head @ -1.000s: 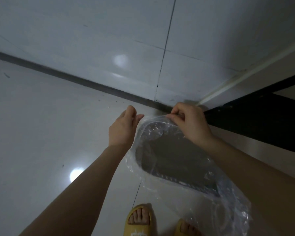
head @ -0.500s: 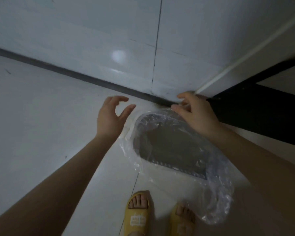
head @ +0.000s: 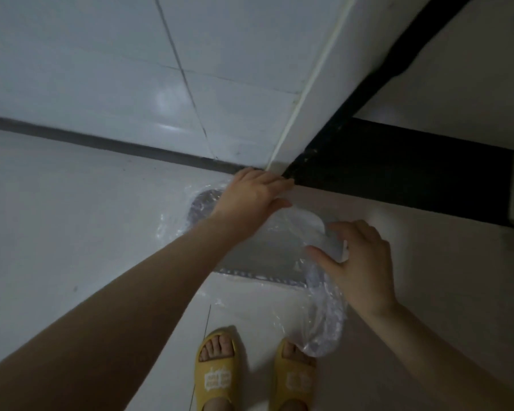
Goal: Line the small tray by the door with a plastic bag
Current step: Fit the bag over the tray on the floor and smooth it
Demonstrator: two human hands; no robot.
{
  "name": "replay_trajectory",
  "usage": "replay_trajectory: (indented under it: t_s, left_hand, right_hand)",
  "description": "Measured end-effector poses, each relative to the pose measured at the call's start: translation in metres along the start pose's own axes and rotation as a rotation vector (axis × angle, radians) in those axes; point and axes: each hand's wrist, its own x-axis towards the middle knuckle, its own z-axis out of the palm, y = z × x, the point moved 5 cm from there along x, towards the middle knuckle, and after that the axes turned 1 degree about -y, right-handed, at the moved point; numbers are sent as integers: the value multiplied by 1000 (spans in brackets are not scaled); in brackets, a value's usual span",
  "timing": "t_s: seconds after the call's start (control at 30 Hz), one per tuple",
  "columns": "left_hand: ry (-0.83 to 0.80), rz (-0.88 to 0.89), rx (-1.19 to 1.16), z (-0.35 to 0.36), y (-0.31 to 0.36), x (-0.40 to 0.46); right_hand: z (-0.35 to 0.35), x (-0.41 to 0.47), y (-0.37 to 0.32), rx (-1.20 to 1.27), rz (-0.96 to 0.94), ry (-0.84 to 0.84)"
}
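The small grey tray (head: 258, 258) lies on the floor in the corner beside the dark doorway, inside a clear plastic bag (head: 324, 324). The bag's loose end bunches at the tray's near right, by my right foot. My left hand (head: 251, 195) reaches across the tray's far edge, thumb and fingers closed on the film there. My right hand (head: 358, 262) is at the tray's right edge and pinches a raised fold of the bag. My left forearm hides much of the tray's left half.
A white tiled wall (head: 101, 69) with a dark baseboard (head: 101, 142) runs behind the tray. A black door threshold (head: 398, 173) lies to the right. My feet in yellow slippers (head: 217, 375) stand just in front of the tray on the pale floor tiles.
My left hand has crossed from the tray's left side to its far edge and closed on the bag. My right hand has dropped to the tray's right edge. The view has shifted right.
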Motion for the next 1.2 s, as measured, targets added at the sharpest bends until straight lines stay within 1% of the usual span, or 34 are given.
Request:
replay_trajectory:
  t_s: [0.17,0.23,0.33,0.47,0.57,0.67,0.8,0.9,0.97,1.03,1.07,1.13,1.17,1.2]
  left_hand:
    - [-146,-8,-42,3,-5,16]
    - [-115,-45,-162,0,-5,17]
    - [-37,-177,-344,-3,-5,20]
    - [-70,-257,-424,5,1,30]
    - [-32,-378,-494,10,-1,38]
    - [-47,-455,-504,19,-2,42]
    - [-81,-457,-458,27,-4,45]
    - [-148,-470,-406,32,-6,48]
    - [-175,-469,-404,32,-7,51]
    - [-188,-460,-451,27,-5,51]
    - [-189,-454,-469,24,-3,49]
    - [-161,-415,-433,15,0,46]
    - [-125,-386,-400,9,3,42]
    - [-90,-342,-371,3,7,38]
  right_hand:
    - [7,-1,7,39,57,11]
    - [7,-3,9,92,51,41]
    - [3,-4,15,200,73,84]
    - [-1,8,34,327,178,125]
    - [3,23,48,443,227,159]
    - [14,33,66,477,272,177]
    - [33,34,81,460,277,129]
    - [44,29,86,458,303,88]
    - [46,25,89,502,343,66]
    - [45,21,92,595,407,41]
    - [43,18,93,652,450,24]
    - [35,12,93,750,520,7]
    - [27,8,93,758,515,15]
    - [17,4,91,725,470,24]
